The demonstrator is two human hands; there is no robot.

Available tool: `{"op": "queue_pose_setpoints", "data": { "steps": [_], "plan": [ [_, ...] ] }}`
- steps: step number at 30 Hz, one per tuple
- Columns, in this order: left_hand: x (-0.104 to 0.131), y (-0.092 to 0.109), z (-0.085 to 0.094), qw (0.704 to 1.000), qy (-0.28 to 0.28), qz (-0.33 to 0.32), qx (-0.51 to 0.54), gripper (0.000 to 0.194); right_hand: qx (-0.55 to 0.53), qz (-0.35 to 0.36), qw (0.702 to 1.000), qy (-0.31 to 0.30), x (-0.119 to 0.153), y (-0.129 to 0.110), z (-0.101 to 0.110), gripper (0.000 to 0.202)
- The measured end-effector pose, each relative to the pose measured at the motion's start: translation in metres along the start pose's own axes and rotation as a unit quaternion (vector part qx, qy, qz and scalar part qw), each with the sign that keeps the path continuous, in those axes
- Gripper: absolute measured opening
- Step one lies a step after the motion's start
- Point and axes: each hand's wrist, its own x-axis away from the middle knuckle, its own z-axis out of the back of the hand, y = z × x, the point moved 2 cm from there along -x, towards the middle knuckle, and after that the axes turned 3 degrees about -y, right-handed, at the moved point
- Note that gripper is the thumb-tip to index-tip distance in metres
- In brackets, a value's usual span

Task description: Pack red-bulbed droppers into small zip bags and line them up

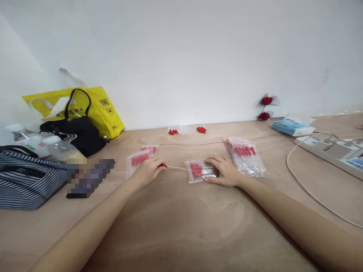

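Red tip (163, 166): left hand (148, 170) pinches, right (225, 172) cups bag (203, 170).

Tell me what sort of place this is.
Probably a plain indoor room, a home or a small workroom; I can't tell which. A wooden table stands against a white wall, with plastic packets, a power strip and a yellow bag on it.

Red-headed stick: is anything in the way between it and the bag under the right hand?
Nothing visible is. The red-headed stick in the left hand points at the left edge of the clear bag; I can't tell whether that edge is open. The right hand is at the bag's other end.
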Motion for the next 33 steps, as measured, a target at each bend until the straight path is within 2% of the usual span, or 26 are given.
{"op": "queue_pose_setpoints", "data": {
  "steps": [7, 11, 17, 24, 28, 33],
  "plan": [
    [-0.004, 0.015, -0.012, 0.999, 0.028, 0.006, 0.041, 0.017, 0.003, 0.003, 1.0, -0.001, -0.001, 0.0, 0.0, 0.064],
    [-0.004, 0.016, -0.015, 0.998, 0.041, 0.013, 0.044, 0.015, 0.002, 0.004, 1.0, -0.004, -0.001, 0.0, 0.0, 0.064],
    [-0.004, 0.019, -0.017, 0.998, 0.03, -0.001, 0.061, 0.015, -0.002, 0.003, 1.0, -0.002, -0.001, 0.0, 0.0, 0.064],
    [-0.004, 0.024, -0.02, 0.995, 0.058, 0.02, 0.074, 0.015, -0.011, 0.0, 1.0, -0.002, -0.001, 0.0, 0.0, 0.065],
    [-0.006, 0.034, -0.022, 0.992, 0.083, 0.014, 0.092, 0.016, -0.014, 0.003, 1.0, -0.005, 0.0, 0.0, 0.0, 0.066],
    [-0.01, 0.051, -0.035, 0.977, 0.121, 0.059, 0.166, 0.014, -0.013, 0.003, 1.0, -0.001, 0.0, 0.0, 0.0, 0.066]
  ]
}}
